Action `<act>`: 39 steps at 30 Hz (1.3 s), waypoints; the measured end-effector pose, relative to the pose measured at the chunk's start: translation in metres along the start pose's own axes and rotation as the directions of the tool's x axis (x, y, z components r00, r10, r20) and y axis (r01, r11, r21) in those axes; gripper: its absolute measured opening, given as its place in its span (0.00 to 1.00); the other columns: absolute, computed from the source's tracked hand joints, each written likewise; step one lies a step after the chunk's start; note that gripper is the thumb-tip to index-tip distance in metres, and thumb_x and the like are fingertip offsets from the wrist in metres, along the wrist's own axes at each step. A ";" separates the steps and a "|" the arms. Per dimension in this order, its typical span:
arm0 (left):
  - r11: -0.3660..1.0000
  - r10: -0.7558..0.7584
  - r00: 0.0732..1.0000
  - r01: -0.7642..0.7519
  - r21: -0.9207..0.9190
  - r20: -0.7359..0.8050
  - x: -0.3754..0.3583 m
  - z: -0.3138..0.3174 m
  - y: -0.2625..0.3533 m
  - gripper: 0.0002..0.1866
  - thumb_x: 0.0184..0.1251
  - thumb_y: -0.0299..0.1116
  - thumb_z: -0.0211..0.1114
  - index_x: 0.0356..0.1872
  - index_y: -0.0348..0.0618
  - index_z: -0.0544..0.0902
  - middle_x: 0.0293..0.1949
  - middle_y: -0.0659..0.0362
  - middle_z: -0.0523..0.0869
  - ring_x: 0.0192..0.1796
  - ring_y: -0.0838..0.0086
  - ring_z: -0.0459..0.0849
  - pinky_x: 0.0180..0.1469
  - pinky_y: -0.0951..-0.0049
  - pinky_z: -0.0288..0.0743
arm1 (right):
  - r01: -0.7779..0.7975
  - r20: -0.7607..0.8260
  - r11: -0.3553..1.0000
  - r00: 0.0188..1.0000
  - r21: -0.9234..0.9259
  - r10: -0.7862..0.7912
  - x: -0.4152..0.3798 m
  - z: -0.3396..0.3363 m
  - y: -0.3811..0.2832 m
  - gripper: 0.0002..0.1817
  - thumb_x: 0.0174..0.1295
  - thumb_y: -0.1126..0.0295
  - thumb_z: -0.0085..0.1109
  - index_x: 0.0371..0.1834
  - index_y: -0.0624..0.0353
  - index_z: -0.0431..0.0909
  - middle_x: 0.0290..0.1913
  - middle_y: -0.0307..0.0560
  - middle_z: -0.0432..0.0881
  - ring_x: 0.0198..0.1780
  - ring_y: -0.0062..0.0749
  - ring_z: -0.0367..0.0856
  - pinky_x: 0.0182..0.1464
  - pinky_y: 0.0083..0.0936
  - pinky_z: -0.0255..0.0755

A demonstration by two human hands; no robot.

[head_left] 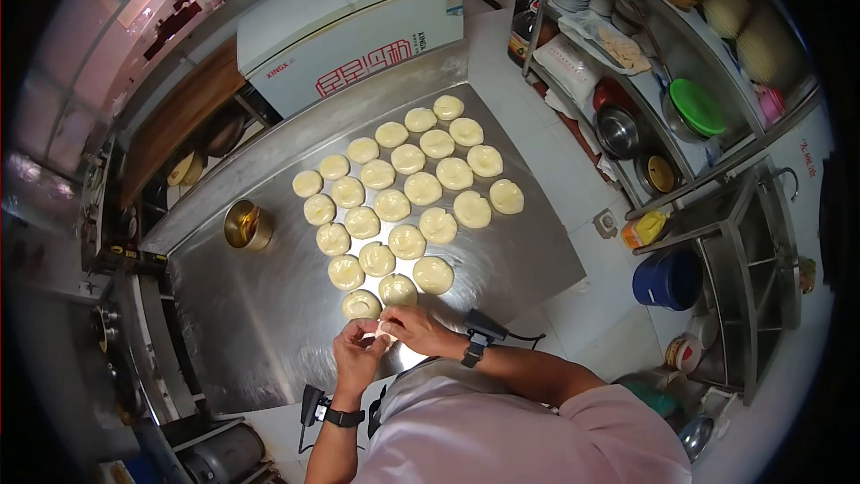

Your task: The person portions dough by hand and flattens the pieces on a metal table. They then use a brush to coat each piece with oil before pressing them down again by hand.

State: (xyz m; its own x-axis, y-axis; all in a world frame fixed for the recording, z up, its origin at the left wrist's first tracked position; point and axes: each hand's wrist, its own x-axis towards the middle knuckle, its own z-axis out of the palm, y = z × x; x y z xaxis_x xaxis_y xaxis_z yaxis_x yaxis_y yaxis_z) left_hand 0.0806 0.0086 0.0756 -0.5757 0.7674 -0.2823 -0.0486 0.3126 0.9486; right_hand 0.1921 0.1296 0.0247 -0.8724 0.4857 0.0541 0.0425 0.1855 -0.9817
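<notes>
Near the front edge of the steel table (242,323), my left hand (358,345) and my right hand (414,330) meet with fingers bent inward. Between them they pinch a small pale piece of dough (385,329), mostly covered by the fingers. Just beyond the fingertips lie a flattened round of dough (361,305) and another dough round (398,289). Rows of similar shiny, oiled rounds stretch away toward the far corner, several with a dent or fold in the top. A strapped device sits on each of my wrists.
A metal pot (247,225) with yellowish liquid and a utensil stands on the table's left side. Beyond the raised back edge is a white chest freezer (358,27). Metal shelves (663,81) with bowls and pans line the right, above a blue bucket (667,280).
</notes>
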 end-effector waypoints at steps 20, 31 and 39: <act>0.994 -0.047 0.999 0.044 -0.100 -0.027 0.007 0.014 0.002 0.05 0.61 0.16 0.69 0.36 0.35 0.87 0.32 0.58 0.88 0.33 0.79 0.84 0.37 0.78 0.79 | -0.328 0.284 0.877 0.930 0.350 0.235 0.006 -0.038 -0.004 0.11 0.71 0.64 0.61 0.41 0.62 0.82 0.29 0.31 0.79 0.30 0.12 0.71 0.31 0.17 0.67; 0.960 -0.207 0.951 0.152 -0.237 -0.228 -0.002 -0.034 -0.025 0.08 0.59 0.16 0.71 0.40 0.33 0.87 0.31 0.55 0.89 0.31 0.76 0.85 0.38 0.78 0.80 | -0.325 0.058 0.836 0.940 0.443 0.335 0.054 -0.117 0.046 0.14 0.68 0.68 0.63 0.50 0.68 0.82 0.35 0.41 0.84 0.34 0.18 0.81 0.38 0.19 0.77; 0.916 -0.254 0.957 0.190 -0.353 -0.142 -0.021 -0.022 -0.040 0.08 0.59 0.16 0.71 0.40 0.32 0.87 0.31 0.55 0.89 0.30 0.76 0.85 0.36 0.78 0.80 | -0.127 -0.175 0.981 0.979 -0.144 0.101 0.113 -0.096 0.075 0.06 0.60 0.73 0.67 0.35 0.64 0.80 0.29 0.49 0.82 0.32 0.37 0.84 0.35 0.30 0.76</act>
State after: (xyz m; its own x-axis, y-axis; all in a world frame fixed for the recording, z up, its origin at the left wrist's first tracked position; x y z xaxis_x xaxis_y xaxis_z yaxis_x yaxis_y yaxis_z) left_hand 0.0763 -0.0322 0.0462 -0.6547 0.5752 -0.4904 -0.4421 0.2348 0.8657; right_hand 0.1431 0.2804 -0.0249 -0.7652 0.6437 -0.0145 0.2224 0.2432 -0.9441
